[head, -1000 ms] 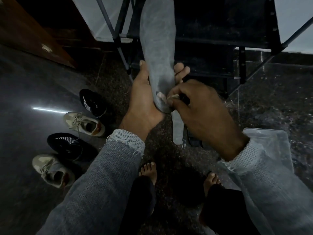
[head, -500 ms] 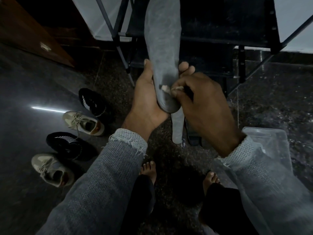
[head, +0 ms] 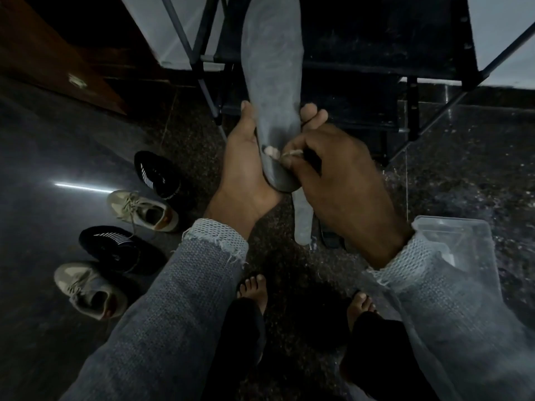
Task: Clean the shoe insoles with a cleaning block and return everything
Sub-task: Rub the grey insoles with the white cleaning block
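Grey insole [head: 272,68] held upright in mid-air in front of the body, toe end up, heel end down, above the dark speckled floor [head: 463,175]. Left hand [head: 246,169] grips it near the heel: thumb along the left edge, fingers [head: 314,112] curled round the back and showing at the right edge. Right hand [head: 344,180] pinches a small pale cleaning block [head: 272,151] between thumb and fingers; block pressed against the insole face just above the heel. Surface of the insole looks mottled, with lighter streaks.

Second grey insole [head: 302,218] lies on the floor directly below the hands, partly hidden by the right hand. Just beside it, a dark flat item, too hidden to identify.

Clear plastic container [head: 457,244] on the floor to the right, behind the right sleeve.

Left side of the floor: four shoes in a row, alternating: black shoe [head: 157,175], beige sneaker [head: 144,211], black shoe [head: 115,247], beige sneaker [head: 89,290].

Black metal-framed rack [head: 376,53] behind the raised insole. Person's bare feet [head: 253,287] on the floor at the bottom of the view.
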